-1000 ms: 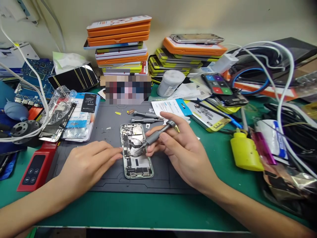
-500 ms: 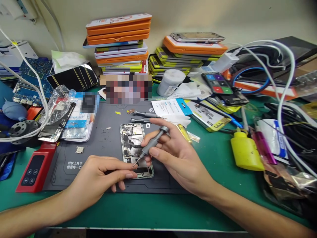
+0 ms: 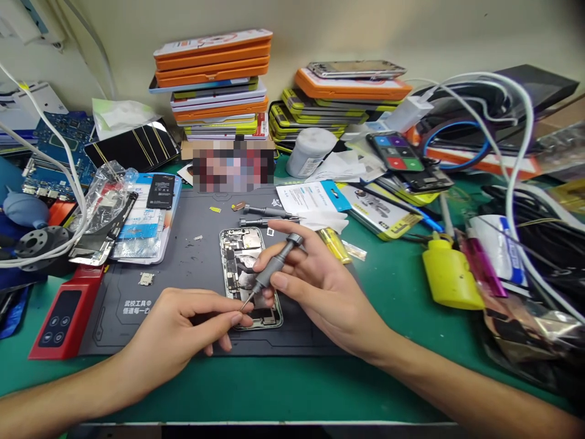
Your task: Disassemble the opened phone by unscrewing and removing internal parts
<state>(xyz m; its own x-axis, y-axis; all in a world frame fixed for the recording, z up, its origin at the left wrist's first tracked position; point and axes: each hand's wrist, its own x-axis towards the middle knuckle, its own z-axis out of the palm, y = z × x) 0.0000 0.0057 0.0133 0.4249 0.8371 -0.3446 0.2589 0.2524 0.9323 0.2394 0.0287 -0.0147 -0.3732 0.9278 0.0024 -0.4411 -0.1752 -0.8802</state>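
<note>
A small grey precision screwdriver (image 3: 270,272) slants down to the left in my right hand (image 3: 315,277), gripped between thumb and fingers with the index finger reaching past its cap end. My left hand (image 3: 187,323) pinches the screwdriver's thin tip between thumb and index finger; whether a screw is there too is hidden. Under both hands lies an opened phone (image 3: 231,259), its boards and inner parts bare, its lower end partly covered by my fingers. Two more screwdrivers (image 3: 262,222) rest on the dark work mat (image 3: 183,244) just beyond the phone.
A small metal plate (image 3: 146,278) and tiny loose parts lie on the mat. At left are a red device (image 3: 61,320) and a phone battery (image 3: 161,192). Boxes (image 3: 212,61) are stacked along the wall. A yellow bottle (image 3: 451,271) and white cables (image 3: 525,158) occupy the right.
My left thumb has drawn back slightly, and the screwdriver tip now sits between thumb and index finger. The whole view has shifted a little; the phone stays in place.
</note>
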